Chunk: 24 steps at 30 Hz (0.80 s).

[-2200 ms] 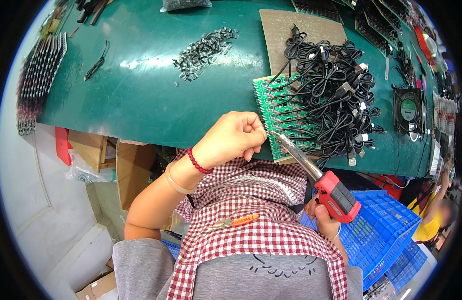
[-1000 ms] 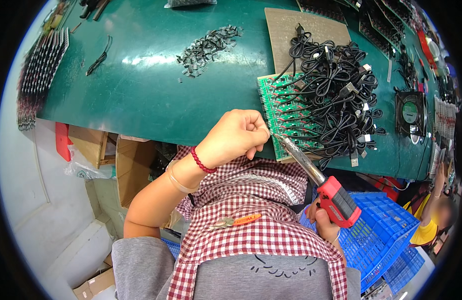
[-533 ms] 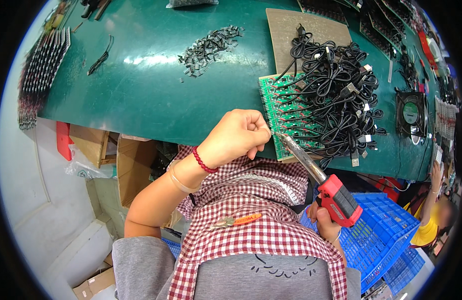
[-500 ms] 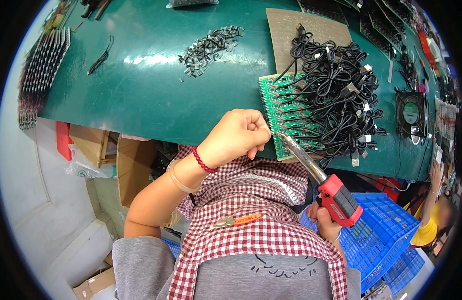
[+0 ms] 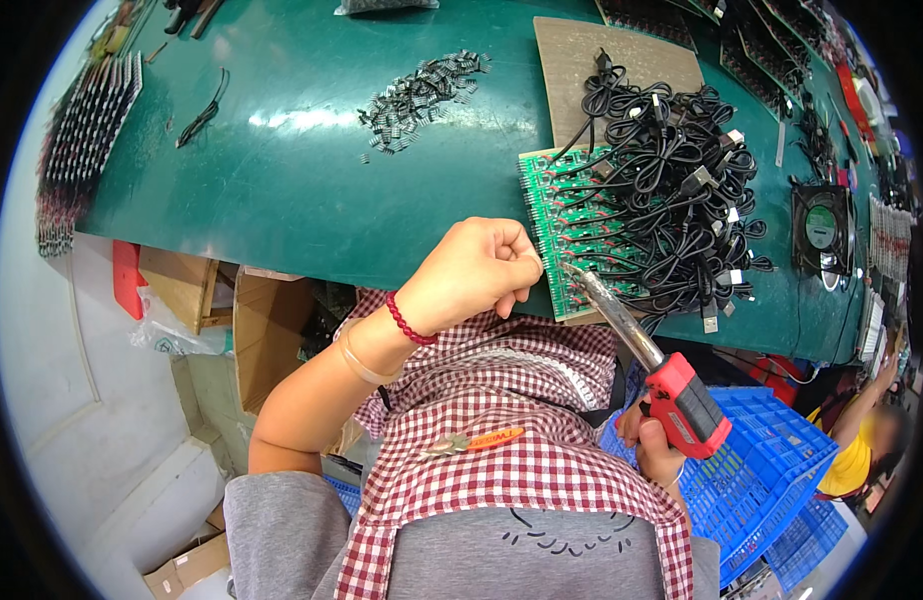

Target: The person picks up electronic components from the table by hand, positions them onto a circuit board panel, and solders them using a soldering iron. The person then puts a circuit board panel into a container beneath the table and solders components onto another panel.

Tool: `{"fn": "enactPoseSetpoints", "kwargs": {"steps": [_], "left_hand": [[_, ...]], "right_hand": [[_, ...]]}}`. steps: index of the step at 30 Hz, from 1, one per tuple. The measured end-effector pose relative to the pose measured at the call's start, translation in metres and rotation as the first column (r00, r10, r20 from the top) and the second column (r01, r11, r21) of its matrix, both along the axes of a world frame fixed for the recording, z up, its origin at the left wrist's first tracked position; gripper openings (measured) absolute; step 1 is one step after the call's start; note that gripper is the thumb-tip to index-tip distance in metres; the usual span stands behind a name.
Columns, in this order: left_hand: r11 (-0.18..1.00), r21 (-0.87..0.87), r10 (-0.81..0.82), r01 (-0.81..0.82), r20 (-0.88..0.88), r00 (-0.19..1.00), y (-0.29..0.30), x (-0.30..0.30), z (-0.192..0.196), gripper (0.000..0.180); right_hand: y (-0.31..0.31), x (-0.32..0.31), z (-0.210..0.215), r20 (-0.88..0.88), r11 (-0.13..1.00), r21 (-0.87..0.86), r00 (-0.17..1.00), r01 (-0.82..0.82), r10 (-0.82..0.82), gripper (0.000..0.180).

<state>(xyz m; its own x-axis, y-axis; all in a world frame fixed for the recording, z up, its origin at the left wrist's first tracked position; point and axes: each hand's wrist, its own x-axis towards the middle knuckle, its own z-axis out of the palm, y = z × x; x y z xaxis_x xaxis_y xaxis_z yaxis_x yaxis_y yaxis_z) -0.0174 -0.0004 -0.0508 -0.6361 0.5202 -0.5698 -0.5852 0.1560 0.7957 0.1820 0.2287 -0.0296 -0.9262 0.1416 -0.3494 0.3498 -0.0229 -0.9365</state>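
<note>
Green circuit board [image 5: 557,225]: on the tabletop [image 5: 282,190] at its near edge, right of the middle, with a row of pins along the board's left side.
Board handling: probably light and stiff, with wire joints that could tear; best taken by its bare rims, not by the cables.
Black cables [image 5: 672,190]: bundled over the board's right part; soft, likely to drag and snag.
Soldering iron [image 5: 630,328]: tip over the board's left part, contact unclear; metal barrel likely hot, so the red-and-black handle is the place to hold.
Right hand [image 5: 657,447]: fingers wrapped round that handle.
Left hand [image 5: 472,270]: thumb and forefinger pinched together beside the board's left side; whether anything is between them cannot be told.
Brown sheet [image 5: 567,75]: beyond the board, reaching toward the far edge.
Connector pile [image 5: 422,100]: loose, left of the sheet.
Grey bag [image 5: 387,5]: toward the far edge, contents unclear.
Blue crate [image 5: 757,470]: below the near edge, right; contents unclear.
Cardboard box [image 5: 264,345]: below the near edge, left; contents unclear.
</note>
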Motion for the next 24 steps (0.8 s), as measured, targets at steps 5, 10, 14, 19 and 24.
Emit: {"fn": "enactPoseSetpoints", "kwargs": {"steps": [5, 10, 14, 19, 24], "left_hand": [[1.000, -0.012, 0.022, -0.022, 0.007, 1.000, -0.002, -0.001, 0.005, 0.008], [0.976, -0.218, -0.052, -0.017, -0.307, 0.950, -0.019, -0.010, 0.014, 0.011], [0.484, -0.657, -0.329, -0.578, -0.749, 0.576, -0.056, -0.046, 0.010, 0.018], [0.525, -0.670, -0.349, -0.524, -0.732, 0.586, -0.073, -0.061, -0.005, 0.016], [0.592, -0.554, -0.320, -0.585, -0.828, 0.461, -0.081, -0.062, -0.014, 0.013]], "right_hand": [[-0.001, -0.003, 0.001, -0.003, 0.999, -0.041, 1.000, -0.003, 0.003, 0.047], [-0.002, -0.005, 0.003, -0.098, 0.992, -0.115, 0.993, 0.059, -0.070, 0.046], [-0.002, -0.012, 0.007, -0.116, 0.992, -0.122, 0.992, 0.034, -0.048, 0.045], [-0.006, -0.016, 0.010, -0.125, 0.991, -0.132, 0.991, 0.037, -0.053, 0.045], [-0.007, -0.018, 0.012, -0.146, 0.986, -0.147, 0.985, 0.075, -0.097, 0.044]]}}
